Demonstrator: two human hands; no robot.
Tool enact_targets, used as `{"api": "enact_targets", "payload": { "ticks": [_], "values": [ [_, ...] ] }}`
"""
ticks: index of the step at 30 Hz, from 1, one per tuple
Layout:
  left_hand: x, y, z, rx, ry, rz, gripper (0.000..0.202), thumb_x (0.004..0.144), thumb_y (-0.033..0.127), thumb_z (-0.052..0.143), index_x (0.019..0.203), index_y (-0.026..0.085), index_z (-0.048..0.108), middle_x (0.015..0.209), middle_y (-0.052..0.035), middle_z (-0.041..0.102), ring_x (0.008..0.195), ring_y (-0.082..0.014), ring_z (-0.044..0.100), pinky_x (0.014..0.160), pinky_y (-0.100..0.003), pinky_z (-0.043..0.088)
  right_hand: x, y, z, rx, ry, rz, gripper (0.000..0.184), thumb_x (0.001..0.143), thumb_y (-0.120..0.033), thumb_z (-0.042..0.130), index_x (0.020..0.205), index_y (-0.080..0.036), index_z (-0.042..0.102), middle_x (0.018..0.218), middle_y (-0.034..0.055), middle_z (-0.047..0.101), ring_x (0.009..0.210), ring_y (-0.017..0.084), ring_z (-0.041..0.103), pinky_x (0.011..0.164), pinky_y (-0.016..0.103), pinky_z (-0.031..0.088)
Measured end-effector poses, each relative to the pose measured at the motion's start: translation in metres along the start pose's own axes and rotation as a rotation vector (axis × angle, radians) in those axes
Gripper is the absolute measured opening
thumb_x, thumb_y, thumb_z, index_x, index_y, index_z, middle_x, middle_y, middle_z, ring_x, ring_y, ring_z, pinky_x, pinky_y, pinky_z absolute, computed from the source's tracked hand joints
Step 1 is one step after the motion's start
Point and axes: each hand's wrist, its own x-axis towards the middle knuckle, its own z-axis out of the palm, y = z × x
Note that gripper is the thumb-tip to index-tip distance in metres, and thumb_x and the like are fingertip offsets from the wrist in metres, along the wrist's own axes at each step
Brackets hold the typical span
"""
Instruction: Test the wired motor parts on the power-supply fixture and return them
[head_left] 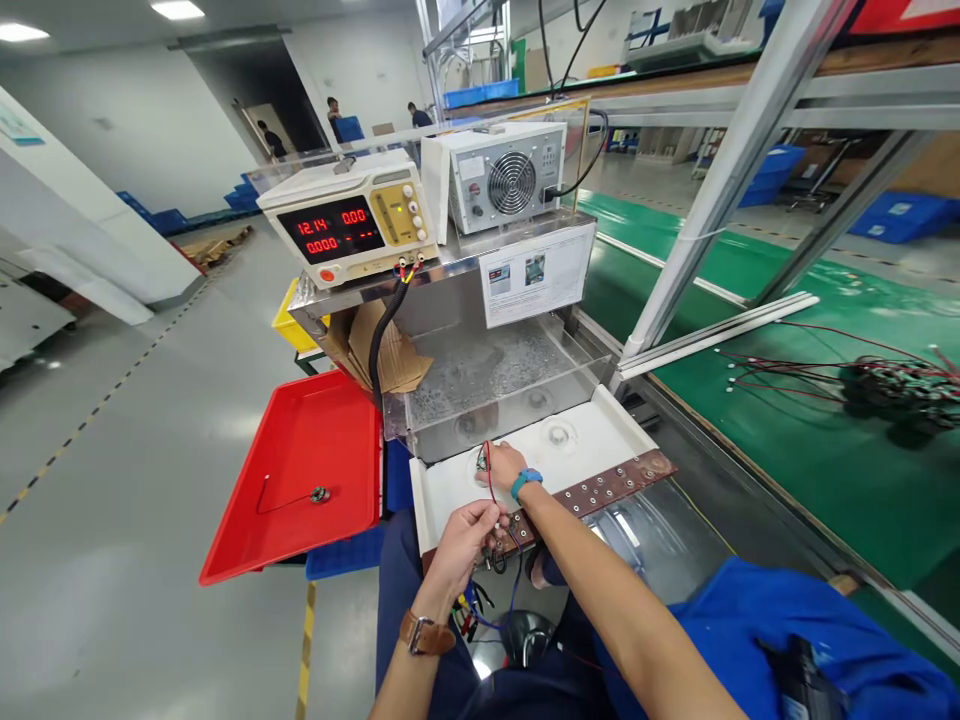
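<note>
My right hand (504, 467) is closed on a small round circuit board (482, 461), mostly hidden by the fingers, over a white tray (611, 430). A red wire (490, 478) loops up from the board and runs down to my left hand (466, 535). That hand pinches the wire's end, with a small pale connector at the fingertips. Just beyond it lies a brown strip (585, 497) with several metal studs along the tray's front edge. Dark leads hang below the strip.
A power supply (349, 215) with red digits stands on a metal shelf beside a grey fan-backed unit (510, 178). Left is a red tray (300, 440) holding one small round wired part (320, 495). A pile of wired parts (907, 390) lies on the green conveyor (847, 480) at right.
</note>
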Motion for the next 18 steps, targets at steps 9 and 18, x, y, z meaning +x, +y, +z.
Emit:
{"api": "enact_targets", "payload": {
  "ticks": [9, 18],
  "values": [
    [0.037, -0.014, -0.004, 0.337, 0.150, 0.188, 0.032, 0.073, 0.050, 0.065, 0.074, 0.018, 0.065, 0.068, -0.0014, 0.064, 0.064, -0.0159, 0.059, 0.064, -0.028, 0.048, 0.006, 0.003, 0.006, 0.030, -0.020, 0.024, 0.039, 0.079, -0.040, 0.066, 0.110, -0.019, 0.056, 0.101, 0.0100, 0.070, 0.108, 0.026, 0.056, 0.077, 0.029, 0.039],
    [0.041, -0.030, -0.002, 0.581, 0.198, 0.265, 0.024, 0.079, 0.038, 0.057, 0.074, 0.018, 0.069, 0.072, -0.0018, 0.071, 0.070, -0.0183, 0.062, 0.071, -0.029, 0.046, 0.002, 0.001, -0.001, 0.019, -0.023, 0.017, 0.040, 0.078, -0.042, 0.068, 0.108, -0.019, 0.056, 0.098, 0.0088, 0.070, 0.106, 0.026, 0.057, 0.074, 0.028, 0.038]
  ]
}}
